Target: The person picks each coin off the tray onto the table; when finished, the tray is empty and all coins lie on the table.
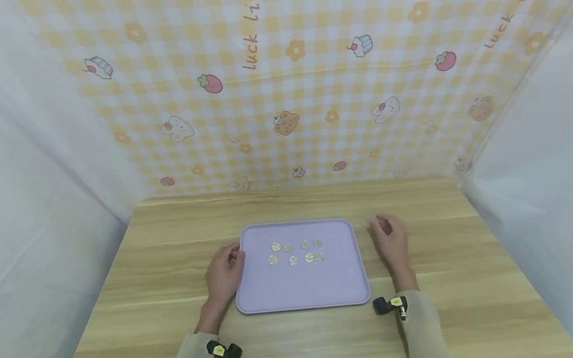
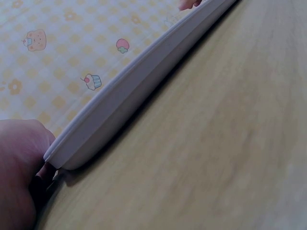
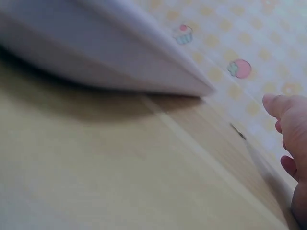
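A lilac tray (image 1: 301, 289) lies on the table, with several round, shiny coins (image 1: 276, 247) in two loose rows in its upper half. My left hand (image 1: 223, 275) grips the tray's left side; the left wrist view has the thumb side over the rim, with fingers partly hidden beneath. Right of the tray, near its upper right corner, is my right hand (image 1: 392, 241), its fingers loosely bent. In the right wrist view a thin, dark, shiny sliver (image 3: 238, 131), perhaps a coin seen edge-on, lies apart from the visible fingertips (image 3: 271, 103).
The wooden table (image 1: 474, 299) ends at a yellow checked cloth (image 1: 311, 99) hanging behind it. White sheets (image 1: 35, 219) hang at both sides. A small black camera (image 1: 226, 351) is strapped to each sleeve.
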`<state>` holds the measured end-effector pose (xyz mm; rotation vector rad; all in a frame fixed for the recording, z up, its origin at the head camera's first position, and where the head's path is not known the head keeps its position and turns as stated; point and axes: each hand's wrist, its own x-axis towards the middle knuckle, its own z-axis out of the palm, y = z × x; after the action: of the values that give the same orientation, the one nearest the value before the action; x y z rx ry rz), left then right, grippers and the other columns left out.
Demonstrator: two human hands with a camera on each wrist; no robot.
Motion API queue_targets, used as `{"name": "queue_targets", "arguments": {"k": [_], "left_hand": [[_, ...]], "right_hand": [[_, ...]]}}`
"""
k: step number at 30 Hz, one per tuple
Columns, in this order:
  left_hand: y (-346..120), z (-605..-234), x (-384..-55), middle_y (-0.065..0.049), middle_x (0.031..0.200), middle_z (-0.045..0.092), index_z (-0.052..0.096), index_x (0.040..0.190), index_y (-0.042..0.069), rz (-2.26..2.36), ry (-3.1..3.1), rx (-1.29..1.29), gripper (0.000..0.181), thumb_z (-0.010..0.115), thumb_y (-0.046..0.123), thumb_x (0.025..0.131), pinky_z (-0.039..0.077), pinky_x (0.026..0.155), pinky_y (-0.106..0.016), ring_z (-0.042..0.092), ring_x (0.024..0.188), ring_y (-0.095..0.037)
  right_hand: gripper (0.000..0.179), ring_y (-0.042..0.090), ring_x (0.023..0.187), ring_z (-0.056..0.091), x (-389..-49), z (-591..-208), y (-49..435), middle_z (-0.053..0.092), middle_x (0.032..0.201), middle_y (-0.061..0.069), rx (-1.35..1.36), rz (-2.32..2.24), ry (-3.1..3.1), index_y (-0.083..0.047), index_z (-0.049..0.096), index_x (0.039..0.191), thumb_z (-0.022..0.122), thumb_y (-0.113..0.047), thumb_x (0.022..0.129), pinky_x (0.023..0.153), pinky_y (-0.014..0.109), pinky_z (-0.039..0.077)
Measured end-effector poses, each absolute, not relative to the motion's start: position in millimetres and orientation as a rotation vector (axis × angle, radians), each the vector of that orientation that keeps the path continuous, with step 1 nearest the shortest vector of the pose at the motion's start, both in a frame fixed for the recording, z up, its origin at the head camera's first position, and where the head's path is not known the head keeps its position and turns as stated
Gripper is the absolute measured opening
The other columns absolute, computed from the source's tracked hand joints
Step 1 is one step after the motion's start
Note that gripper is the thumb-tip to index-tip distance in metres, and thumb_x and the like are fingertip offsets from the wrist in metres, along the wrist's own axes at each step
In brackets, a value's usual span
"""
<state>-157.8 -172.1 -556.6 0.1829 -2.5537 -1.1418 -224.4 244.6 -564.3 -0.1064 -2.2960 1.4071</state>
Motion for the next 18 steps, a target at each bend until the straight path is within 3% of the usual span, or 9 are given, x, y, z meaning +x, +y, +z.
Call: {"name": "queue_targets", "arguments": {"k": [3,11,18], "left_hand": [[-170.8,-558.0,-158.9,-0.004,0.088,0.069,0.071,0.115,0.007,-1.148,-2.557,0.185,0.027,0.068,0.019,0.092,0.04,0.058,-0.025,0.052,0.065,-0.012],[-170.7,-557.8,-159.7,-0.004,0.088,0.069,0.071,0.117,0.007,-1.141,-2.57,0.199,0.027,0.069,0.018,0.092,0.04,0.058,-0.025,0.052,0.066,-0.013],[-170.3,-557.5,-159.5,-0.005,0.088,0.068,0.071,0.117,0.006,-1.139,-2.572,0.196,0.028,0.069,0.018,0.092,0.04,0.058,-0.024,0.053,0.066,-0.014]], "right_hand": [[0.035,0.025,0.106,0.055,-223.8,-563.7,253.7,0.062,0.108,0.015,-0.166,1.415,-2.305,-0.002,0.066,0.119,0.071,-0.025,0.092,0.102,0.049,0.044],[0.037,0.031,0.106,0.055,-223.2,-560.1,261.6,0.063,0.11,0.017,-0.163,1.305,-2.484,-0.002,0.065,0.124,0.066,-0.026,0.096,0.095,0.049,0.045],[0.04,0.037,0.113,0.056,-222.4,-559.5,261.8,0.063,0.118,0.021,-0.152,1.17,-2.653,-0.001,0.062,0.128,0.06,-0.028,0.099,0.099,0.054,0.046]]}}
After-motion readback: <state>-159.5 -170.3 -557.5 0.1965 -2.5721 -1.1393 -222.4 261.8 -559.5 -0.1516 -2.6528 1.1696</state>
